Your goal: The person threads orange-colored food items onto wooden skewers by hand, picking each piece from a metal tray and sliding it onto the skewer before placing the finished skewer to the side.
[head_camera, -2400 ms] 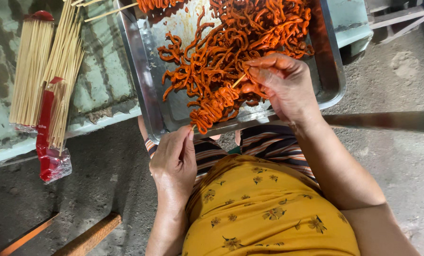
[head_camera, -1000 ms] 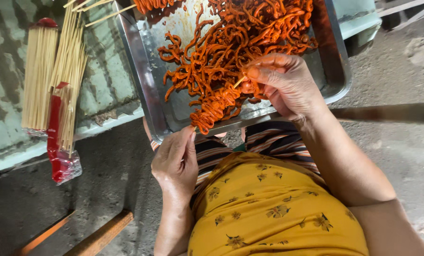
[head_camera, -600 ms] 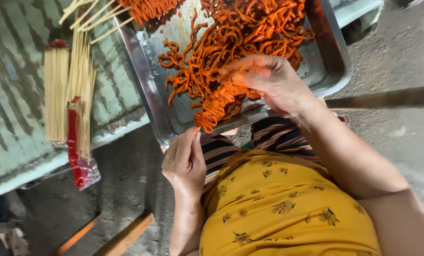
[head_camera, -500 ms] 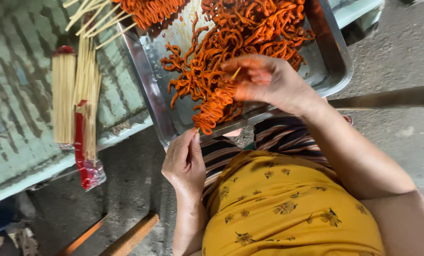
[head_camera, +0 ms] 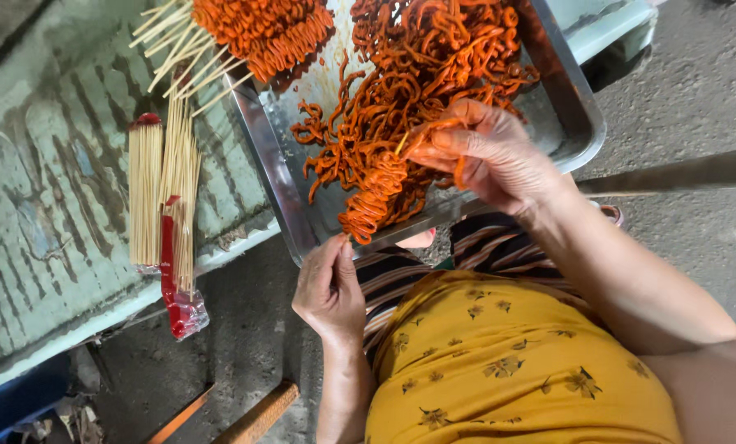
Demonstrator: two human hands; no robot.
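My left hand (head_camera: 331, 288) pinches the lower end of a bamboo skewer (head_camera: 371, 204) threaded with folded orange-red strips. My right hand (head_camera: 487, 156) pinches a loose orange strip at the skewer's upper tip. The skewer lies over the near rim of a steel tray (head_camera: 271, 168) holding a heap of orange strips (head_camera: 434, 66). Several finished skewers (head_camera: 261, 33) lie at the tray's far left, sticks pointing left.
Bundles of bare bamboo sticks (head_camera: 146, 189), one in a red-ended plastic sleeve (head_camera: 175, 279), lie on a pale green bench (head_camera: 47, 205) to the left. Grey ground lies around. Two wooden sticks (head_camera: 257, 415) lie on the ground below. My yellow flowered shirt fills the lower right.
The view has shifted so the tray and bench sit further right. My right hand has drawn a strip up onto the skewer tip; my left hand holds steady.
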